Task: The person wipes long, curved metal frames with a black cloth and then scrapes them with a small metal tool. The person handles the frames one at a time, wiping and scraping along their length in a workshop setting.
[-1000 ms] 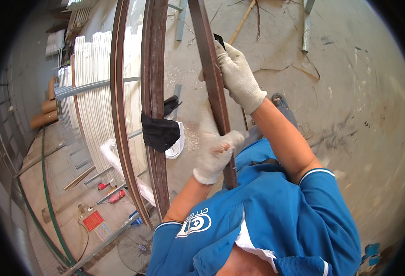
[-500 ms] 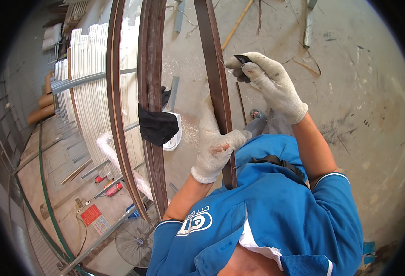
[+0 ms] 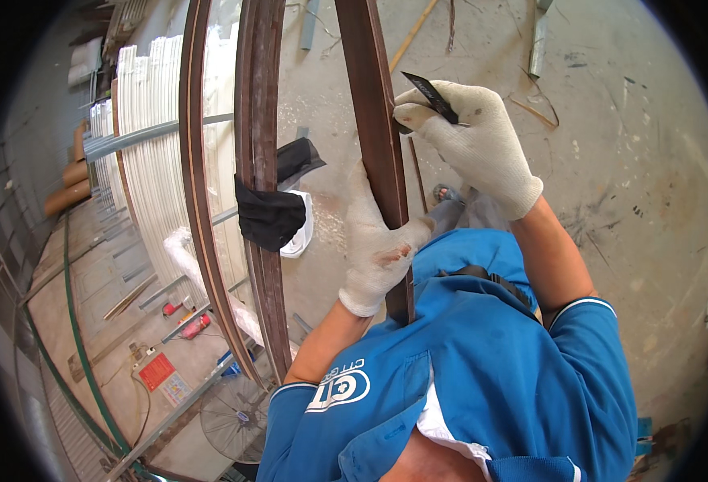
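Above the grey floor [image 3: 627, 161], the long brown bar [image 3: 370, 88] slants from the upper edge of view down to the front of the blue shirt [image 3: 482, 353]. Work on it looks to be under way; with its far end out of sight and no fresh mark distinct on the visible face, I cannot tell how much is done or left. Two more brown lengths [image 3: 258, 80] stand to its left, apart from both hands, with a black cloth [image 3: 271, 217] hung on the nearer one.

The gloved left hand [image 3: 378, 249] straddles the bar near its lower end, fingers partly curled along the left edge, thumb past the right edge. The gloved right hand [image 3: 474, 136] is bent beside the bar's right edge, its fingers pinched round a black, flat, pointed tool [image 3: 432, 95]; whether the fingertips touch the bar is unclear.
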The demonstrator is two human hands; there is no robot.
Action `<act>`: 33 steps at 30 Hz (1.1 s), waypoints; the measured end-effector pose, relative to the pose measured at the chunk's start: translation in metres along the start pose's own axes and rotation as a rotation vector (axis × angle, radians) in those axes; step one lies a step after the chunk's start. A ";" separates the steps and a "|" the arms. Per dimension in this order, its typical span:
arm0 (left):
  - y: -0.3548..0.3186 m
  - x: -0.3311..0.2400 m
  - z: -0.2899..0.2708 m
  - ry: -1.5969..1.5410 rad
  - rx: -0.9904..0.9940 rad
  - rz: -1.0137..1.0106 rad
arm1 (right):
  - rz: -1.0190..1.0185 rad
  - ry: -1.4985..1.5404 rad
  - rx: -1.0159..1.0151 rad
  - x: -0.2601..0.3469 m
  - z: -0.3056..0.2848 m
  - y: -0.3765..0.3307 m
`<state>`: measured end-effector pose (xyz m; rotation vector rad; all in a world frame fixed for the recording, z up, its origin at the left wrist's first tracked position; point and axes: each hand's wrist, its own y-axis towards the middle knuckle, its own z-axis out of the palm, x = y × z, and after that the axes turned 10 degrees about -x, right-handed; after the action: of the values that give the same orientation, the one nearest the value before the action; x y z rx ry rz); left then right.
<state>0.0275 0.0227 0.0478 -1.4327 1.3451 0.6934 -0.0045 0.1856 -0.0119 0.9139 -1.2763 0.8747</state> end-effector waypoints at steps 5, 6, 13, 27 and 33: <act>0.005 0.008 -0.003 0.223 -0.041 0.143 | -0.075 -0.098 -0.031 0.002 0.002 0.006; 0.005 0.009 -0.004 0.228 -0.053 0.141 | -0.082 -0.103 -0.025 0.001 0.003 0.006; 0.005 0.016 -0.004 0.310 -0.085 0.160 | -0.079 -0.003 -0.043 -0.010 0.009 0.007; 0.002 0.015 -0.010 0.114 0.034 0.180 | -0.057 0.106 -0.032 -0.011 0.011 0.005; -0.001 0.010 -0.003 0.157 0.007 0.084 | -0.062 -0.089 0.028 -0.004 -0.001 0.010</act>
<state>0.0299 0.0158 0.0397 -1.4563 1.5348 0.6404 -0.0134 0.1901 -0.0150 1.0190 -1.3079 0.8125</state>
